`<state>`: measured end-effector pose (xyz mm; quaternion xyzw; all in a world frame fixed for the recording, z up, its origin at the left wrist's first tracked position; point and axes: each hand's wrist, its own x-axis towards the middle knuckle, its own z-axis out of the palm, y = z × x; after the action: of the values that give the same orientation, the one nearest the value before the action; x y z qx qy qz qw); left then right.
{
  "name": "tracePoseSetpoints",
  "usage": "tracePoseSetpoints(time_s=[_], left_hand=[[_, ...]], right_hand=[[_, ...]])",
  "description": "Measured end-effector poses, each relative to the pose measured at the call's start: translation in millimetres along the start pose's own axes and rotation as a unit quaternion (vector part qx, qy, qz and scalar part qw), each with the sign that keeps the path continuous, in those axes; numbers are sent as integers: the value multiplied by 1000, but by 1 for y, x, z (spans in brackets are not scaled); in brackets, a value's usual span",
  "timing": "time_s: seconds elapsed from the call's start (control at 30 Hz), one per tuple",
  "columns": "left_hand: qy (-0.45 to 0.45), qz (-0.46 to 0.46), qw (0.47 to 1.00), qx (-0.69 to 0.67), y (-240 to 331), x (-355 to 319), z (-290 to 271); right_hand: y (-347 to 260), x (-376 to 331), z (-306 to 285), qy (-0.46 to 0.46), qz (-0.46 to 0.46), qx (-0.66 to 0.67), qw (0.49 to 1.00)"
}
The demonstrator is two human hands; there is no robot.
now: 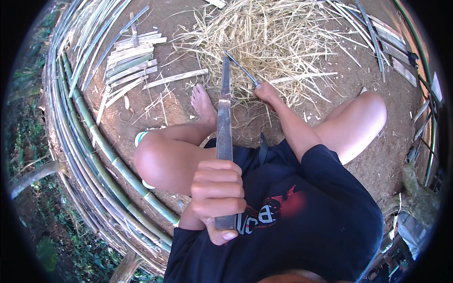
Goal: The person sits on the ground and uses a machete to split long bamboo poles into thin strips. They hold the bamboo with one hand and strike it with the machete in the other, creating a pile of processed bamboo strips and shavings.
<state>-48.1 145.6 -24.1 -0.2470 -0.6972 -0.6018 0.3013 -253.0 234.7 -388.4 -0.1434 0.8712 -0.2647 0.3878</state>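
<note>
My left hand [218, 193] is wrapped round a long, flat bamboo strip [225, 125], close to my chest. Dark-skinned and with a node partway along, the strip points away from me. Farther out, my right hand [267, 92] grips a knife by its handle, which the fingers mostly hide. The thin blade of the knife [243, 70] slants up and left, its tip by the far end of the strip. Whether blade and strip touch, I cannot tell. Beyond both hands lies a heap of pale bamboo shavings [269, 33].
Split bamboo pieces [132, 63] are stacked on the dirt at the far left. Long bamboo poles [111, 151] run along the left side. More slats [394, 47] lie at the far right. My bent knees [163, 158] flank the work, and a single split piece [175, 78] lies beyond my foot.
</note>
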Motion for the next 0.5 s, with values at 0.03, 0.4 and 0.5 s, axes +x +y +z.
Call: tracePoseSetpoints(time_s=[0.03, 0.4, 0.5], left_hand=[[19, 9, 1000, 7, 0, 0, -2], [373, -83, 922, 60, 10, 38, -70], [407, -77, 907, 74, 6, 40, -61]], right_hand=[[-5, -1, -3, -16, 11, 5, 1000], [-169, -132, -42, -34, -214, 259, 941], [-184, -156, -43, 2, -315, 194, 929]])
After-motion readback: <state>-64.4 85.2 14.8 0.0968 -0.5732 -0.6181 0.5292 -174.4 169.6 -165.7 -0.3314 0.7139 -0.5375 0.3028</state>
